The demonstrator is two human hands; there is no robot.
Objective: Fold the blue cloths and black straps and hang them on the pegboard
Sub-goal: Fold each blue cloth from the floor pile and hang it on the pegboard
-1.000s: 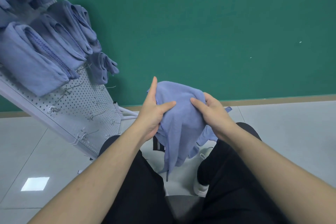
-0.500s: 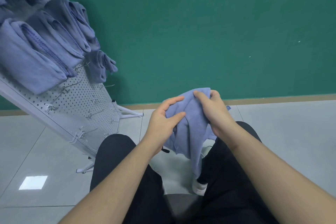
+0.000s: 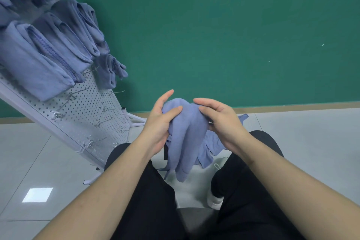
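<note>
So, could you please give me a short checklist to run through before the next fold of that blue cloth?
1. Cloth held: ok. The left hand grips the blue cloth with thumb on top.
2. Second grip: ok. The right hand holds its other side from beneath, upper fingers straight.
3. Cloth flat and even: not ok. It hangs bunched between the knees.
4. Tail off the floor: cannot tell.
5. Free hooks on the pegboard: ok, several bare low down.
6. Hung cloths seated: ok.

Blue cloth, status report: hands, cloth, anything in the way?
Left hand and right hand both grip the blue cloth, bunched, not folded. Pegboard hooks free lower down. Nothing in the way.
</note>
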